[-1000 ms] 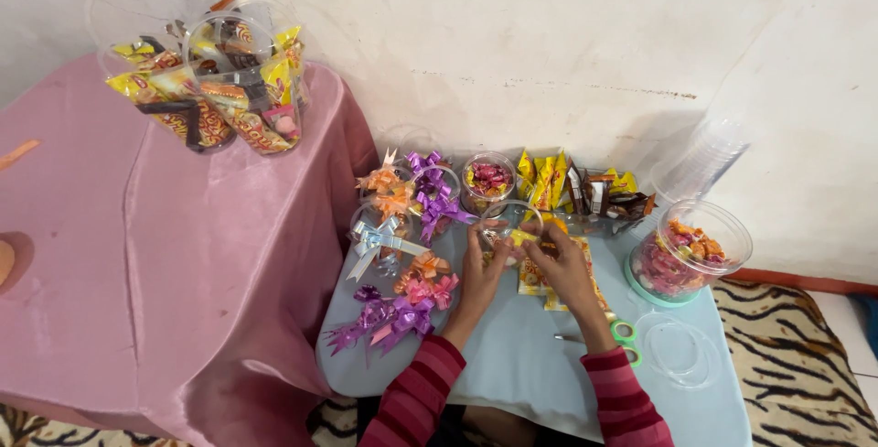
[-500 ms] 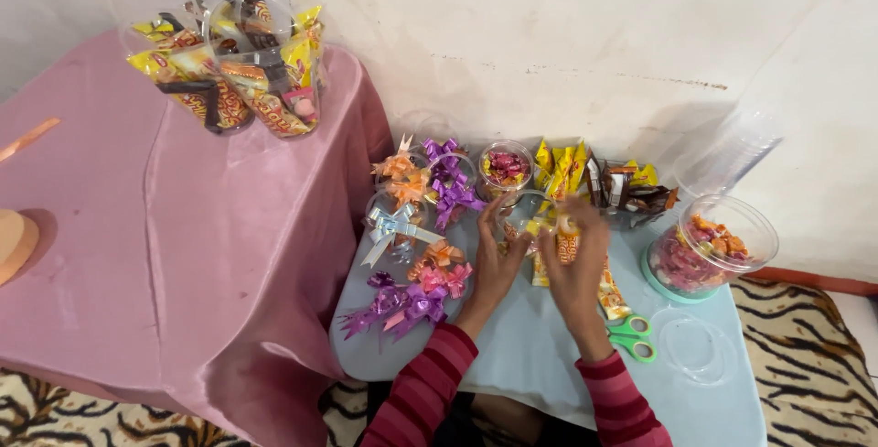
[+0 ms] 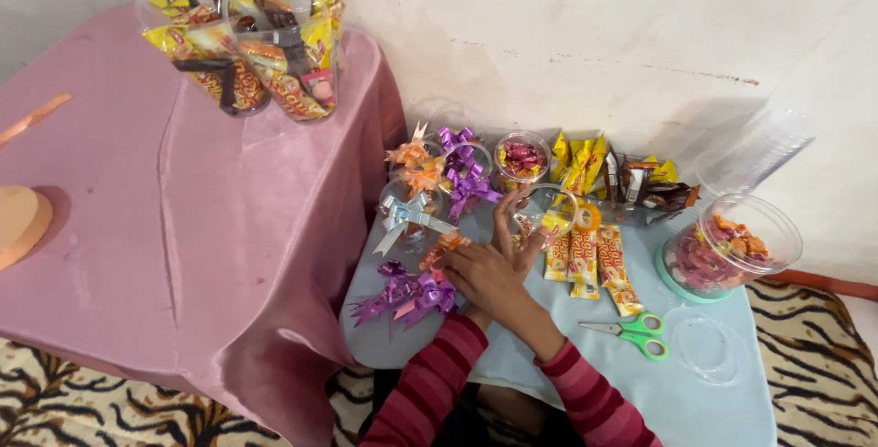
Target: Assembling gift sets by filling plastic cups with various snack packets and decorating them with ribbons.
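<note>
Green scissors [image 3: 633,331] lay nearest. Both hands overlapped: right hand [image 3: 501,275] on top, fingers spread open, gripping nothing; left hand [image 3: 462,269] mostly hidden, grip unclear. Fingertips reached a small clear cup [image 3: 549,207]; yellow snack packets [image 3: 585,259] lay just beside.

Scissors [image 3: 631,330] lie right of the hands [image 3: 494,269], bows [image 3: 407,293] apparently left.
</note>
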